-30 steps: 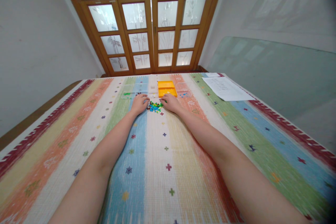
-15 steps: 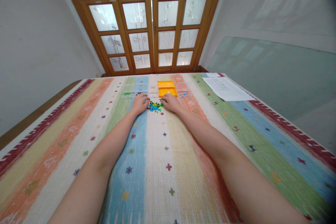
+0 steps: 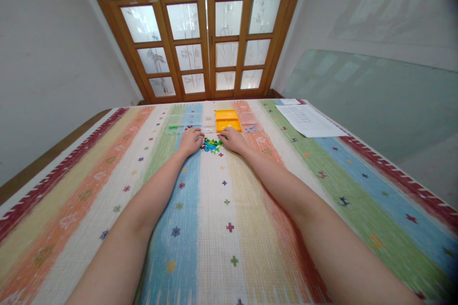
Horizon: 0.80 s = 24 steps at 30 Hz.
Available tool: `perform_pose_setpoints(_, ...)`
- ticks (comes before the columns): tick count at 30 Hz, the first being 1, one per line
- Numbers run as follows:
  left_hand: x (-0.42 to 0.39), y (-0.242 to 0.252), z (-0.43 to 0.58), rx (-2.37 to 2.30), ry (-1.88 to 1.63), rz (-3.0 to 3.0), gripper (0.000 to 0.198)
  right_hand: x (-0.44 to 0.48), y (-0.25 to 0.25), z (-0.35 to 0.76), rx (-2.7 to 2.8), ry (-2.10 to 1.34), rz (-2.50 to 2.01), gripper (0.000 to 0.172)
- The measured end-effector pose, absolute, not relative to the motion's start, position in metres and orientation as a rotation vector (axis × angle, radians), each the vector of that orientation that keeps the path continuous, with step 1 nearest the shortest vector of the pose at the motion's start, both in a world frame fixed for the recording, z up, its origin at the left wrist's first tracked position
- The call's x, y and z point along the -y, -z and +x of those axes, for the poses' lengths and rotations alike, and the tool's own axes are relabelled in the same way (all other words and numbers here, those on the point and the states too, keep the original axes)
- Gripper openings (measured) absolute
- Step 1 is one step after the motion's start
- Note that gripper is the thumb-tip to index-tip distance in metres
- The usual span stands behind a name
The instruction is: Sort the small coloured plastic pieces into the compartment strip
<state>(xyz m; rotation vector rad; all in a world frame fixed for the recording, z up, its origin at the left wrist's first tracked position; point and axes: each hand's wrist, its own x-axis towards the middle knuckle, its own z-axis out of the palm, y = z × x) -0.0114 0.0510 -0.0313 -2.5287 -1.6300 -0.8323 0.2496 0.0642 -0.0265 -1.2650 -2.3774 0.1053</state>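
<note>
A small pile of mixed blue, green, yellow and dark pieces (image 3: 212, 146) lies on the striped tablecloth between my hands. At its left edge is my left hand (image 3: 191, 141), with fingers curled and pressed together. My right hand (image 3: 232, 139) rests at the right edge, fingers bent in toward the pile and close to some green pieces. Whatever either hand pinches is too small to make out. Right behind my right hand stands an open yellow box (image 3: 227, 115) with a few pale pieces in it.
Clear plastic trays flank the yellow box. Green pieces (image 3: 173, 127) lie in the left one and blue pieces (image 3: 251, 128) in the right one. Printed paper (image 3: 307, 121) lies at the far right of the tablecloth (image 3: 214, 248). Wood-framed glass doors (image 3: 211, 40) stand beyond the table.
</note>
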Motion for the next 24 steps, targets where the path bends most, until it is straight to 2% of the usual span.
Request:
perform_pose_setpoints(17,-0.0528,0.0340,-0.0122,1.587,0.882,-2.524,0.026,-0.0593,0.0219,0.2477,2.376,-0.078,-1.267,0.030)
perform_pose_setpoints(24,-0.0527,0.0302,-0.0095,1.562,1.053,-2.490,0.026,-0.0588,0.0195,0.2477,2.231,-0.016,-1.308,0.024)
